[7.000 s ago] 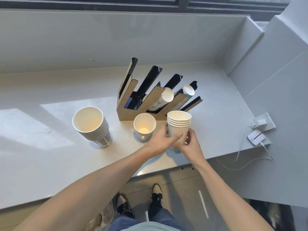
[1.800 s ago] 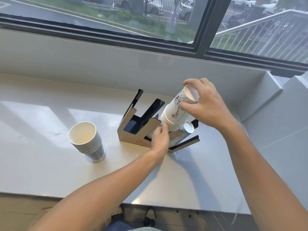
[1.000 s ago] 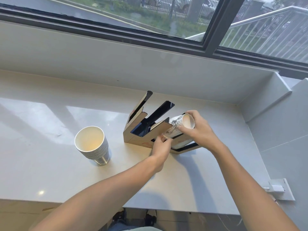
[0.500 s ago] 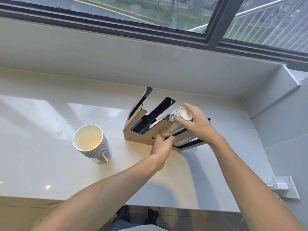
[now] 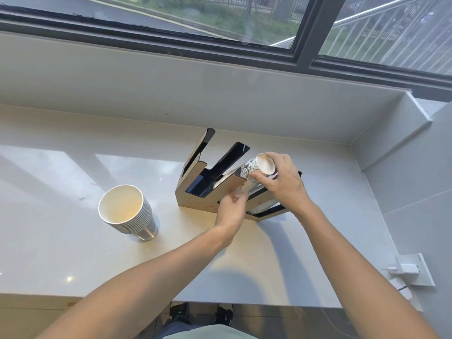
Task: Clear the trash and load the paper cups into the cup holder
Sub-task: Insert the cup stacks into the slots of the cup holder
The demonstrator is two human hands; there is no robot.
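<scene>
**Cup stack going into the holder, both hands on the job**

The left hand (image 5: pixel 231 209) sits nearest, its grip pressed against the front wooden face of the cup holder (image 5: pixel 195 192); the fingers lie together on the panel, and whether they pinch anything cannot be told. Just beyond and to the right of it, the right hand (image 5: pixel 283 182) has its grip clamped on the printed stack of paper cups (image 5: pixel 252 167), thumb below and fingers over the upturned base. That stack lies tilted in a slot of the holder, rims down inside the slot and base pointing up toward the right hand. Under the right hand's grip, further cups show in the lower slots, partly hidden. The slot to the left of the held stack shows only its dark lining.

Well to the left of both grips, a second stack of cups (image 5: pixel 127 211) stands upright on the counter (image 5: pixel 73 253), open mouth up, apart from the holder. To the right of the right arm, a wall socket with a white plug (image 5: pixel 408 269) sits on the side wall. Beyond the holder, a window (image 5: pixel 220 18) runs along the back.
</scene>
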